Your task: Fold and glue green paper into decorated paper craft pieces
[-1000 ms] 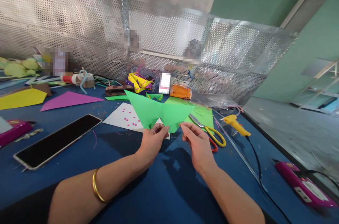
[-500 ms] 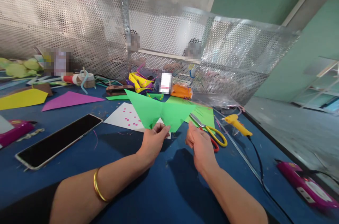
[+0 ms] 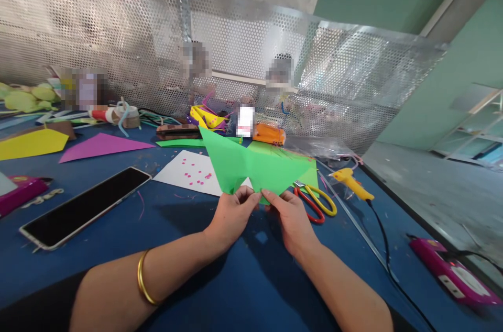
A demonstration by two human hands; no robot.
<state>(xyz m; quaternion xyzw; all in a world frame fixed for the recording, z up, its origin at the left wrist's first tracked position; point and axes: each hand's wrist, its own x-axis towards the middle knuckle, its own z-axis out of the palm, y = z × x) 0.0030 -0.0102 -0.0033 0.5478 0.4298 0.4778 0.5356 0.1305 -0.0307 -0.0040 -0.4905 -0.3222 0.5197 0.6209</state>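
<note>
Nearest me, a gold bracelet (image 3: 147,277) circles my left forearm, above the blue table (image 3: 243,295). Reckoning from my hands, with twelve straight ahead, both grips are engaged: my left hand (image 3: 231,214) pinches the lower edge of a green sheet (image 3: 257,164) between thumb and fingers, and my right hand (image 3: 293,217) pinches the same edge just beside it. The sheet stands up at twelve o'clock — creased down the middle, its two sides spreading like wings.

At three o'clock lie scissors (image 3: 326,201) with one red and one yellow handle loop (the blades are mostly hidden behind the sheet). A dark-screened phone (image 3: 88,206) lies at nine, a magenta box (image 3: 456,272) with a black cable at four. At ten there's a white sheet (image 3: 188,172) with pink marks; between one and two, a pale green sheet (image 3: 310,167). The yellow glue gun (image 3: 349,183) sits between two and three.

Farther off, a magenta sheet (image 3: 104,148) lies toward ten — and an orange item (image 3: 269,134) near twelve, before a perforated metal screen (image 3: 243,23).
</note>
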